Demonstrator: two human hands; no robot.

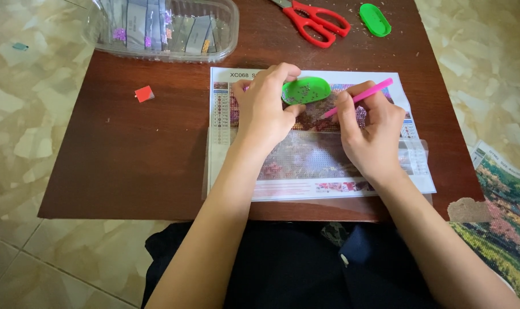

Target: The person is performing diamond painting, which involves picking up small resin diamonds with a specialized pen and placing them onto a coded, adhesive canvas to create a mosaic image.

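The left hand [264, 109] pinches the green tray [306, 90] steady over the canvas [317, 166] so the right hand [370, 130], gripping the pink pen [360, 97], can reach its beads.

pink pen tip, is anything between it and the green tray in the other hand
Nothing visible. The pink pen in the right hand points toward the green tray, held by the left hand, with only canvas beneath.
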